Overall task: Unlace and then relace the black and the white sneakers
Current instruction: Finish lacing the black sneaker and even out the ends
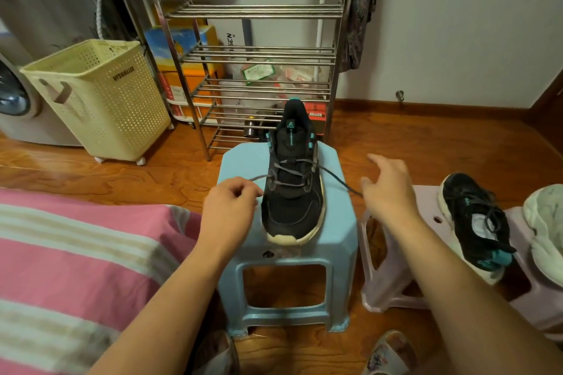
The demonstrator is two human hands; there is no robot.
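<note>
My left hand [231, 201] pinches the grey lace [259, 177] of the black cloth sneaker [294, 192], laced halfway; my right hand [388, 189] is open, empty.

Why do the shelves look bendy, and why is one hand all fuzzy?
Head view: the wide-angle lens bows the metal rack and the walls near the edges. The right hand is smeared by motion blur, fingers spread; the left hand, pinching the lace, looks sharper. The wooden floor shows soft glare.

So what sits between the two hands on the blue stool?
In the head view, the black sneaker stands between the left hand and right hand on the blue stool, its lace running out to each.
</note>
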